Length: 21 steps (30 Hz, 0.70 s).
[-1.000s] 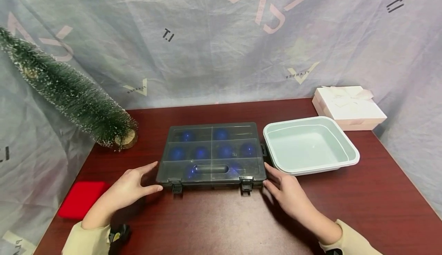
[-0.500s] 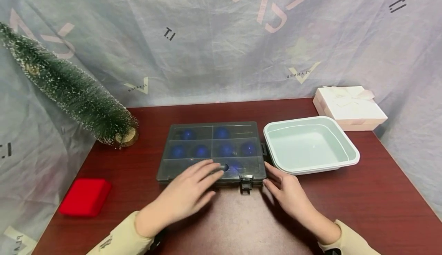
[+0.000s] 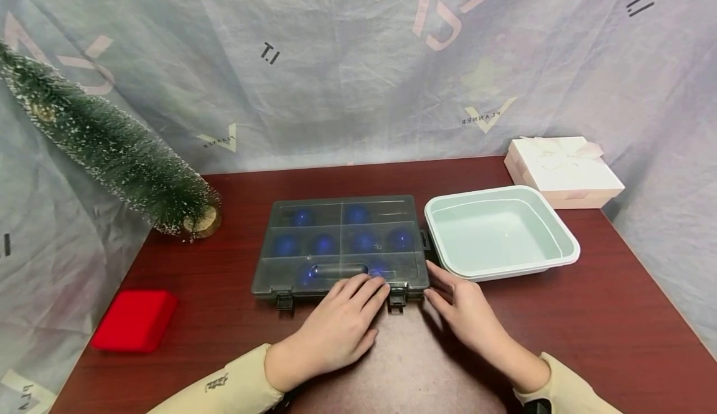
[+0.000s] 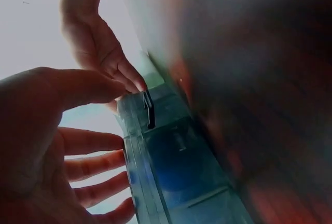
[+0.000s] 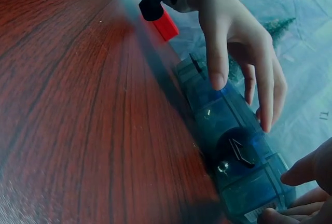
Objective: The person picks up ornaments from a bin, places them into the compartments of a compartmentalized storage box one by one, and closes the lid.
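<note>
A dark see-through compartment case point(image 3: 291, 268) lies flat on the table, its lid down. Several round blue balls point(image 3: 323, 244) show through the lid in its compartments. Two black latches point(image 3: 284, 302) stick out from the front side. My left hand point(image 3: 336, 324) reaches over the case's front edge, fingertips on the lid just left of the right latch point(image 3: 397, 299). In the left wrist view its thumb is beside that latch point(image 4: 149, 111) and its fingers lie extended at the lid. My right hand point(image 3: 470, 314) touches the case's right front corner with extended fingers and thumb.
Right of the case stands a pale green basin point(image 3: 504, 271), with a white gift box point(image 3: 566, 168) behind it. A small frosted Christmas tree point(image 3: 129, 159) leans at the back left. A red box point(image 3: 135, 320) lies at the left edge of the dark red table point(image 3: 605, 314).
My left hand has left the case's left side and crossed rightward over the front to the lid edge by the right latch. The right hand and the case have stayed put.
</note>
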Each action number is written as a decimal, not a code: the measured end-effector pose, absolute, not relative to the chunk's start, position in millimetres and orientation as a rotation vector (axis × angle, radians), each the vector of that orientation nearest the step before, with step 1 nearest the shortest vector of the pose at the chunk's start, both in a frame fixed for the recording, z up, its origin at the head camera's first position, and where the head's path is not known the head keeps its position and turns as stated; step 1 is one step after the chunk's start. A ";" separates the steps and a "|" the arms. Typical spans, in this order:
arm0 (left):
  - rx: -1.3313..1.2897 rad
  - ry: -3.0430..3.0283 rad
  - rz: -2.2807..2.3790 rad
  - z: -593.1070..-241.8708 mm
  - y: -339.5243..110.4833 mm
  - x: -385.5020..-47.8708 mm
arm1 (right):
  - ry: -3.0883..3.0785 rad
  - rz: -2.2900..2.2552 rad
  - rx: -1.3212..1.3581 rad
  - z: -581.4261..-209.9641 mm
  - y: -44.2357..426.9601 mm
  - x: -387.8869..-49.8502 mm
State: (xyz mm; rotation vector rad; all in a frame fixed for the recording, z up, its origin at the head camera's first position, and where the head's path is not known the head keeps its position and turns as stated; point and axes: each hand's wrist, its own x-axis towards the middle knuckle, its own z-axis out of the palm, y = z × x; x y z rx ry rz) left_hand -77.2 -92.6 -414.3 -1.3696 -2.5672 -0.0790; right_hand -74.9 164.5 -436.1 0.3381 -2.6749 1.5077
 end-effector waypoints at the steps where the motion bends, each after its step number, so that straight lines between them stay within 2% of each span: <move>1: -1.370 -2.568 -0.083 -414.9 -92.5 -77.0 | -2.676 1.505 0.336 -436.0 164.3 -75.0; 13: -1.418 -2.626 -0.149 -411.0 -95.4 -79.5 | -2.795 1.232 0.317 -423.2 174.5 -74.3; 16: -1.434 -2.652 -0.173 -407.9 -96.6 -80.3 | -2.812 1.540 0.312 -423.7 179.9 -73.8; 21: -1.431 -2.694 -0.200 -405.1 -97.7 -80.8 | -2.669 2.363 0.318 -434.9 180.5 -74.2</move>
